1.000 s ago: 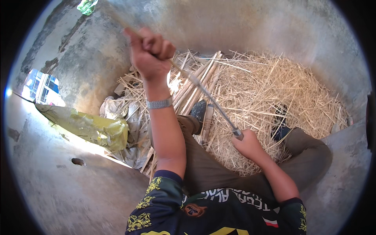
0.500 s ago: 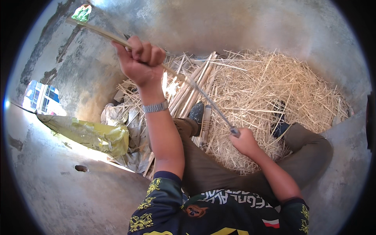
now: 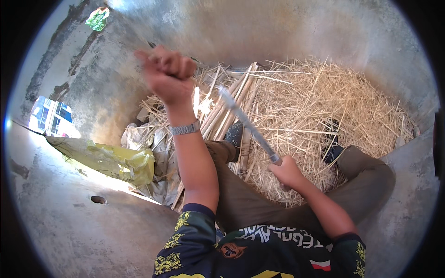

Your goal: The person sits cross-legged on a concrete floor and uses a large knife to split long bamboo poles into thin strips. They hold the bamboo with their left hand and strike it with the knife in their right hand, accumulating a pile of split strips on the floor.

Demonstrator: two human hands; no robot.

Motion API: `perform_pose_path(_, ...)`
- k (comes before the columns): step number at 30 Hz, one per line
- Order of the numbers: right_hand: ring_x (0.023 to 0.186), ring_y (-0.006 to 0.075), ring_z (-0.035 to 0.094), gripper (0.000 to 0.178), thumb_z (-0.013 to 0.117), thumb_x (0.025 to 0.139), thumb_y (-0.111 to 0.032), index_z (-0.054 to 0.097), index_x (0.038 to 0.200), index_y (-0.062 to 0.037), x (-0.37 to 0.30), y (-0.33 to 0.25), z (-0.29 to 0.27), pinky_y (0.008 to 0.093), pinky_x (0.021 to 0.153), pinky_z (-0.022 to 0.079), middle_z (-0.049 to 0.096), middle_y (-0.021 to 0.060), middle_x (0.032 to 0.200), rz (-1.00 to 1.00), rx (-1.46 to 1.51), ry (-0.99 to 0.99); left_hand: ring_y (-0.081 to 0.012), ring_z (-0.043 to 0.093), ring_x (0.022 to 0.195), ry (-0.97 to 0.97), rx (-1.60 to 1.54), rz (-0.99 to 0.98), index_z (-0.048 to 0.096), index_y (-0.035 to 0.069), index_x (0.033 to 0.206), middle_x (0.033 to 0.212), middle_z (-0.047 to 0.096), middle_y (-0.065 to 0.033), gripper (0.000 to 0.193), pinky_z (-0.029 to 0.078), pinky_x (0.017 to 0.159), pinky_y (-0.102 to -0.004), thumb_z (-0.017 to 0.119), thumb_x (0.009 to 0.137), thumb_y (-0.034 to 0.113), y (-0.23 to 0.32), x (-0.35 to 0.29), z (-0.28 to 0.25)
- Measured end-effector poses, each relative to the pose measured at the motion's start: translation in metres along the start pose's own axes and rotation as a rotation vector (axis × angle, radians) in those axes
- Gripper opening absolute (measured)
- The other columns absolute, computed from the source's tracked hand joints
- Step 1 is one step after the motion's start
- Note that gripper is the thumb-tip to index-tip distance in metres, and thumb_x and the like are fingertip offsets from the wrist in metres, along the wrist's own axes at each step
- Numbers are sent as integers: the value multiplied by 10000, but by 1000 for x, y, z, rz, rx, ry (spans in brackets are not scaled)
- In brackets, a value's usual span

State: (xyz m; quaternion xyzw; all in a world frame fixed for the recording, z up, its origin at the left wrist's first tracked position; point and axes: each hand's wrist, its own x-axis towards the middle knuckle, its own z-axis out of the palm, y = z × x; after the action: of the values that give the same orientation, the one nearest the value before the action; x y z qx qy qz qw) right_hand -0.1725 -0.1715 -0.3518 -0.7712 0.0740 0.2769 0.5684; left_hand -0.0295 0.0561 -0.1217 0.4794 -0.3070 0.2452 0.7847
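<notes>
My left hand (image 3: 168, 76) is raised at the upper left, smeared by motion, with its fingers curled closed. What it holds, if anything, cannot be made out. My right hand (image 3: 288, 174) grips the handle of a long grey-bladed knife (image 3: 251, 128). The blade slants up and left toward the left hand, its tip apart from it. Below the blade lie several long pale split strips (image 3: 237, 95), which look like bamboo. A wide heap of thin curly shavings (image 3: 320, 88) spreads to their right.
Concrete walls (image 3: 296, 32) curve around the space. A yellow plastic sack (image 3: 134, 164) hangs over the left ledge, beside an opening (image 3: 52, 116) letting in light. My bent legs (image 3: 259, 199) flank the shavings, and a dark shoe (image 3: 233, 134) stands by the strips.
The long pale strip that ran through my left hand no longer shows. The knife's handle end has shifted slightly down and left, and its blade now looks broader. The left hand has become blurred.
</notes>
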Motion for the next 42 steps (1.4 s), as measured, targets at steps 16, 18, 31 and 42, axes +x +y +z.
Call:
perform_pose_path(16,553,255,613,287,682,836,-247,635,780,31,10,1,-12,398,553,471,623,161,617,-207,-242,166,-95,97,458,121,-8,-60,298,180,650,508,157,62,608,109,457,-296,453,980,667,4,4,-13)
perform_pose_path(18,596,322,642,340,691,808,-296,645,793,41,-4,-17,-18,436,596,500,637,201,646,-152,-263,188,-95,101,458,128,-49,-49,301,179,650,511,158,62,609,111,457,-295,453,978,668,8,4,-18)
perform_pose_path(31,386,68,414,234,656,893,-31,483,741,-69,-32,-42,-18,251,366,329,475,-17,534,-312,835,-134,-98,108,450,117,-10,-14,297,158,651,519,180,58,639,111,465,-298,383,989,693,8,0,-16)
perform_pose_path(42,513,176,534,270,698,794,-202,568,630,-30,0,-7,-14,364,520,418,565,60,570,-59,-71,84,-97,111,438,90,-64,-58,305,157,645,499,195,49,621,107,444,-304,319,1028,645,5,6,-17)
